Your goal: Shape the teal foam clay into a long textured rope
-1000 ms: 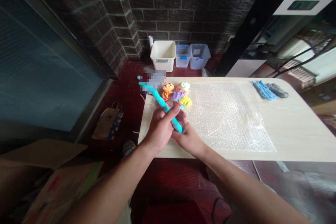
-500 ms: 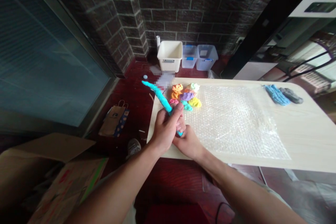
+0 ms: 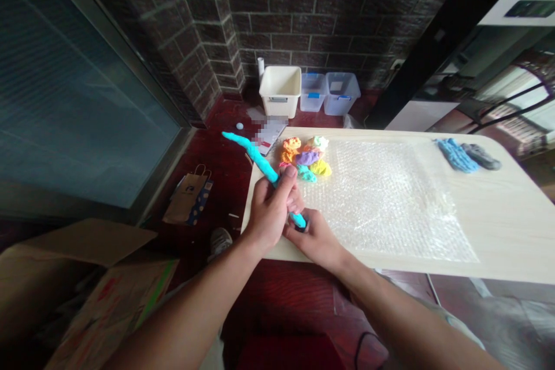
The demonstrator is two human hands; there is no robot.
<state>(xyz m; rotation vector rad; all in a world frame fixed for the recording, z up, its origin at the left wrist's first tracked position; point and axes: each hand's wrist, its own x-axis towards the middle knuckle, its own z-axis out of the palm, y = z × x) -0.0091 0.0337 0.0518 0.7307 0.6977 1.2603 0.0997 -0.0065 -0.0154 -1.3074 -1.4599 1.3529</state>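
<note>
My left hand (image 3: 271, 208) is wrapped round the middle of a long turquoise clay roll (image 3: 249, 152), whose thin far end sticks out past the table's left edge. My right hand (image 3: 315, 237) lies under it with fingers closed on the roll's near end. Both hands are over the near left corner of the pale wooden table (image 3: 498, 225). Just beyond them sits a pile of small clay lumps (image 3: 306, 157) in orange, purple, yellow, green and pink. A sheet of bubble wrap (image 3: 381, 196) covers the table's middle.
A blue clay piece (image 3: 455, 156) and a grey one (image 3: 481, 157) lie at the table's far right. On the floor stand a white bin (image 3: 280, 91), two clear boxes (image 3: 329, 92), a paper bag (image 3: 188, 196) and cardboard (image 3: 87, 277). A brick wall is behind.
The roll's far end has stretched out further left, past the table edge. My hands have slid a little along it; its near tip now shows between them.
</note>
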